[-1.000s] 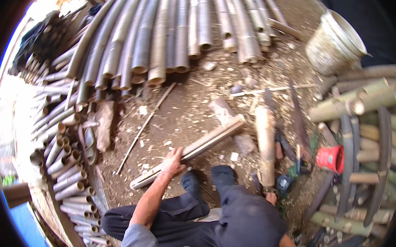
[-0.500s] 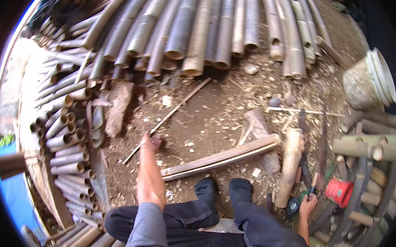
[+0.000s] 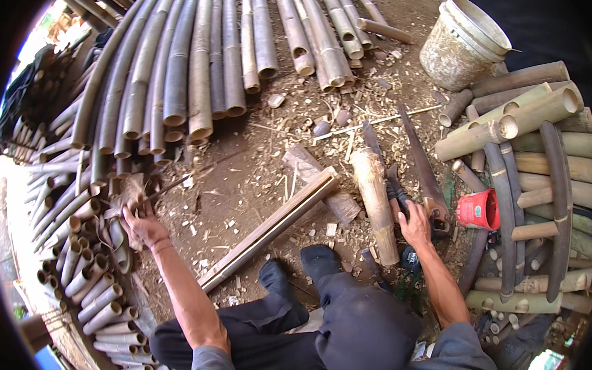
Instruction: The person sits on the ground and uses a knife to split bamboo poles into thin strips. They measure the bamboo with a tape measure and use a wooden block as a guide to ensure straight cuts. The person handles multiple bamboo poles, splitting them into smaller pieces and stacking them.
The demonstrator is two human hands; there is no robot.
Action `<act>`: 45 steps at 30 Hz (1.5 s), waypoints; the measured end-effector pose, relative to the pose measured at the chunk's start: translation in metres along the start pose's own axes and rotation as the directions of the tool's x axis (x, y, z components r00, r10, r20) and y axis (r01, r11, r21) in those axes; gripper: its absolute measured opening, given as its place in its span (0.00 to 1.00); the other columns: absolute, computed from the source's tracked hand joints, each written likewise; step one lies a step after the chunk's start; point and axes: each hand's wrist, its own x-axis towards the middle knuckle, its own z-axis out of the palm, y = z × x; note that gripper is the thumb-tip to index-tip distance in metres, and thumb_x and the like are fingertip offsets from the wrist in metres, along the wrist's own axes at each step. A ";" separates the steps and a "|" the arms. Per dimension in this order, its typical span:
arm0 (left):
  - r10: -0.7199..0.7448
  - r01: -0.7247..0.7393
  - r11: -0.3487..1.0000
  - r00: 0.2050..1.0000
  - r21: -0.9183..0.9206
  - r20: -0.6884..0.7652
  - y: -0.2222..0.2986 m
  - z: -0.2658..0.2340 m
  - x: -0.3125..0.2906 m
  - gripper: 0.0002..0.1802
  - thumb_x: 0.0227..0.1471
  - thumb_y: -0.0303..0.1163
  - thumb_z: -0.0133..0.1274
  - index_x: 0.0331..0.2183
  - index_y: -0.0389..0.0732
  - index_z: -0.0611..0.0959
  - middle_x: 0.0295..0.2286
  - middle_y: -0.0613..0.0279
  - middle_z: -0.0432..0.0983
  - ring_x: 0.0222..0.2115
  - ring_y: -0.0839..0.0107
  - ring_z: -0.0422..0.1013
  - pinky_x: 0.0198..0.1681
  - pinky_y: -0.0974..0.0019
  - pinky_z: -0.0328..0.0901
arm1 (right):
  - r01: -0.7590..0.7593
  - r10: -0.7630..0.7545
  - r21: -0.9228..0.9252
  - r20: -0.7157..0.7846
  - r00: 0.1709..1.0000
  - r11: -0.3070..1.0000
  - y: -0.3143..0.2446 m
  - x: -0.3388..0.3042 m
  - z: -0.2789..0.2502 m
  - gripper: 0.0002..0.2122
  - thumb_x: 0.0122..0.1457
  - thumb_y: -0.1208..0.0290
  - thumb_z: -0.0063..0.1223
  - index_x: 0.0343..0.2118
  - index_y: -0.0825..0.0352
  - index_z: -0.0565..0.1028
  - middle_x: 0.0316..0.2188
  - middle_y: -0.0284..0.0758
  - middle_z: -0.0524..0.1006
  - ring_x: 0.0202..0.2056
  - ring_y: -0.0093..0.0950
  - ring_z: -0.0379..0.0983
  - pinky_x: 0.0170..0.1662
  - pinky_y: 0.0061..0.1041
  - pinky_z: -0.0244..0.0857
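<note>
You've got a big fan of long bamboo poles spread across the dirt ahead of you, and a second heap of cut bamboo pieces on your right, so keep your reach low and don't lean over the stack.

Your left hand is stretched out to the left, fingers curled round a thin bamboo stick right where the short bamboo tubes are piled (can't tell how tight the grip is, but it does look closed on it). I'd pull that stick straight back along its length instead of sideways, since its far end lies up against the pole ends and could snag.

The split bamboo slat lies diagonally on the ground between your feet and the wooden chopping block, so drag the stick in beside it, not across it.

Your right hand rests down by the handle of the saw, fingers bent over it; whether it's truly gripping I can't tell. Keep that blade flat on the ground while the left does the fetching. The red cup sits just beside it, easy to knock.
</note>
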 end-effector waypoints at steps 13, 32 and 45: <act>0.084 0.035 0.970 0.878 -0.239 0.471 0.112 0.097 -0.192 0.22 0.66 0.49 0.36 0.34 0.40 0.73 0.15 0.73 0.53 0.16 0.79 0.51 0.22 0.72 0.56 | -0.193 0.178 0.537 0.079 0.981 0.821 -0.022 0.033 0.010 0.23 0.66 0.54 0.38 0.55 0.68 0.65 0.33 0.45 0.77 0.34 0.39 0.74 0.40 0.38 0.69; -0.003 0.063 0.992 0.875 -0.108 0.484 0.019 0.094 -0.248 0.32 0.61 0.63 0.35 0.17 0.50 0.57 0.12 0.75 0.44 0.12 0.82 0.41 0.12 0.73 0.41 | -0.138 0.066 0.426 0.180 0.982 0.894 -0.072 -0.161 -0.027 0.19 0.59 0.61 0.53 0.45 0.70 0.68 0.33 0.54 0.76 0.34 0.52 0.75 0.37 0.42 0.69; -0.052 0.109 0.988 0.907 -0.112 0.418 0.003 0.070 -0.222 0.32 0.62 0.63 0.33 0.16 0.50 0.54 0.12 0.74 0.43 0.11 0.80 0.40 0.12 0.72 0.40 | -0.094 0.055 0.115 0.300 0.952 0.989 -0.052 -0.138 -0.001 0.17 0.59 0.59 0.55 0.42 0.68 0.67 0.26 0.54 0.76 0.29 0.56 0.75 0.30 0.44 0.68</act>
